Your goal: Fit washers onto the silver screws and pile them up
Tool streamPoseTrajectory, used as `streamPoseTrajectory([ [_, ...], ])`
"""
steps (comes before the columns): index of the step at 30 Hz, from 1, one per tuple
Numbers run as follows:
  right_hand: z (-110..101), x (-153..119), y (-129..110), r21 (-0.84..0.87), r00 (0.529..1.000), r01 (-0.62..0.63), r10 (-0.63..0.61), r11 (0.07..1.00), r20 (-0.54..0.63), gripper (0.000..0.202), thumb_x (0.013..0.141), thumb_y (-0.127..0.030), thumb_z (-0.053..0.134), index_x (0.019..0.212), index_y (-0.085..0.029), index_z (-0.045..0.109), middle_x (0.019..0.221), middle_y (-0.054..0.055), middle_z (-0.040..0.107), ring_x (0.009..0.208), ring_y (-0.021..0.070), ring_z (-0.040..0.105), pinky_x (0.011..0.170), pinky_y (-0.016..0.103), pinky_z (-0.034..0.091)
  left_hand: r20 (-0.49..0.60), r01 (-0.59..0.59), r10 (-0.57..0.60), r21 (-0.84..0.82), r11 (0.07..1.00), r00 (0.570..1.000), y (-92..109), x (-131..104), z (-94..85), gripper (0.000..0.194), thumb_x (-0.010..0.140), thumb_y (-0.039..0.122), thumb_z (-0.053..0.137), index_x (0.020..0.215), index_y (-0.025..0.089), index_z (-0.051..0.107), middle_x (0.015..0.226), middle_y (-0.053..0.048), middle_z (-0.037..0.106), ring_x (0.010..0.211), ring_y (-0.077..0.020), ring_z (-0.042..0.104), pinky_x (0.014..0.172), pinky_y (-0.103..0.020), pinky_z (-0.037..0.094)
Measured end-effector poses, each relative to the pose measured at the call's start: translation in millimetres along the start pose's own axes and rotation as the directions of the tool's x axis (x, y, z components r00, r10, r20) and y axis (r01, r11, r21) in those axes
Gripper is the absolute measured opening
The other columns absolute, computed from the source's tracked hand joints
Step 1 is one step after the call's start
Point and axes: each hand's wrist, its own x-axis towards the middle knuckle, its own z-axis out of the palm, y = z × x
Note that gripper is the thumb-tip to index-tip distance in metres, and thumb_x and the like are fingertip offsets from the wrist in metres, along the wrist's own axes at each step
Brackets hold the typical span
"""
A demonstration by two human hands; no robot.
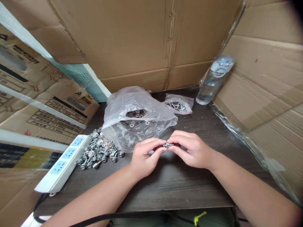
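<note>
Between my two hands, above the dark table, is a small silvery metal bolt piece (168, 145) with a wider flange at its middle. My left hand (147, 157) pinches its left end between thumb and forefinger. The right end is pinched by my right hand (191, 149). Just beyond my hands lies a cloudy plastic bag (139, 104) with washers and small dark parts showing through its opening. A heap of bolts (100, 149) is spread to the left of the bag. Farther back sits a small zip bag of screws (181, 105).
A white power strip (63, 162) borders the bolt heap on the left. At the back right stands a clear water bottle (211, 82). Cardboard walls (132, 41) surround the dark table (180, 189). A black cable (99, 217) crosses below the front edge.
</note>
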Motion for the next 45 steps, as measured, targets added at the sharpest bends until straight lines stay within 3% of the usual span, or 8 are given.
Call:
streamPoseTrajectory([
  [7,2.8,0.5,-0.8,-0.023,0.997,-0.074,0.075,0.997,0.035,0.009,0.095,-0.018,0.05,0.093,-0.014,0.058,0.083,0.005,0.058,0.073,0.0111,0.052,0.067,0.024,0.042,0.003,-0.098,0.098,0.008,0.995,0.995,-2.9,-0.2,1.0,0.019,0.079,0.01,0.071,0.096,0.016,0.073,0.084,-0.006,0.076,0.074,-0.0102,0.071,0.069,-0.017,0.058],
  [11,7.5,2.1,-2.9,-0.01,0.981,-0.179,0.179,0.984,0.076,0.028,0.1,-0.022,0.039,0.076,-0.014,0.05,0.073,0.002,0.053,0.066,0.0093,0.048,0.064,0.023,0.039,0.017,-0.14,0.14,0.053,0.989,0.99,-3.8,-1.6,1.2,0.018,0.078,0.008,0.07,0.095,0.014,0.073,0.085,-0.008,0.075,0.076,-0.0112,0.071,0.072,-0.018,0.058],
  [14,6.2,2.7,-3.7,0.004,0.97,-0.231,0.23,0.973,0.078,0.034,0.102,-0.024,0.036,0.072,-0.014,0.048,0.069,0.001,0.051,0.064,0.0082,0.046,0.064,0.022,0.038,0.002,-0.11,0.11,0.057,0.992,0.994,-2.9,-1.0,1.2,0.016,0.078,0.01,0.071,0.094,0.014,0.073,0.084,-0.007,0.075,0.075,-0.0107,0.071,0.07,-0.017,0.058],
  [20,0.9,0.2,-0.8,0.05,0.987,-0.162,0.162,0.985,0.004,0.009,0.094,-0.021,0.054,0.098,-0.015,0.06,0.083,0.002,0.058,0.072,0.0081,0.052,0.067,0.021,0.042,-0.043,-0.016,0.018,0.039,0.999,0.999,-0.5,0.6,0.5,0.012,0.079,0.012,0.072,0.091,0.014,0.073,0.078,-0.005,0.073,0.068,-0.0094,0.068,0.061,-0.016,0.056],
  [26,4.6,-1.6,0.8,0.018,0.999,-0.048,0.048,0.999,-0.006,0.009,0.093,-0.016,0.055,0.1,-0.013,0.061,0.083,0.004,0.058,0.074,0.0092,0.052,0.069,0.022,0.043,-0.03,-0.056,0.057,0.026,0.998,0.998,-0.7,-0.2,0.8,0.014,0.079,0.011,0.072,0.092,0.015,0.072,0.081,-0.005,0.075,0.071,-0.01,0.07,0.065,-0.017,0.058],
  [33,5.5,0.0,-0.9,-0.009,0.995,-0.085,0.086,0.996,0.044,0.02,0.097,-0.019,0.046,0.084,-0.012,0.059,0.078,0.004,0.056,0.071,0.0097,0.051,0.067,0.023,0.042,-0.018,-0.137,0.138,0.063,0.989,0.99,-0.3,-0.5,1.0,0.014,0.078,0.009,0.072,0.091,0.014,0.072,0.083,-0.007,0.075,0.076,-0.011,0.072,0.072,-0.018,0.06],
  [40,0.9,-2.0,0.7,0.014,0.996,-0.089,0.089,0.996,-0.015,0.014,0.092,-0.019,0.058,0.105,-0.014,0.061,0.086,0.004,0.058,0.073,0.009,0.053,0.067,0.022,0.044,-0.059,-0.054,0.057,0.048,0.997,0.997,-2.1,0.1,0.6,0.012,0.078,0.01,0.073,0.09,0.013,0.072,0.079,-0.005,0.074,0.07,-0.0093,0.069,0.064,-0.015,0.057],
  [45,1.6,-1.1,1.1,0.015,1.0,-0.022,0.022,1.0,-0.017,0.015,0.09,-0.013,0.057,0.105,-0.013,0.062,0.085,0.004,0.058,0.075,0.0093,0.052,0.069,0.022,0.044,-0.042,-0.07,0.071,0.025,0.997,0.997,-1.3,0.3,0.5,0.013,0.078,0.01,0.072,0.091,0.015,0.071,0.082,-0.005,0.075,0.072,-0.0097,0.07,0.066,-0.017,0.058],
])
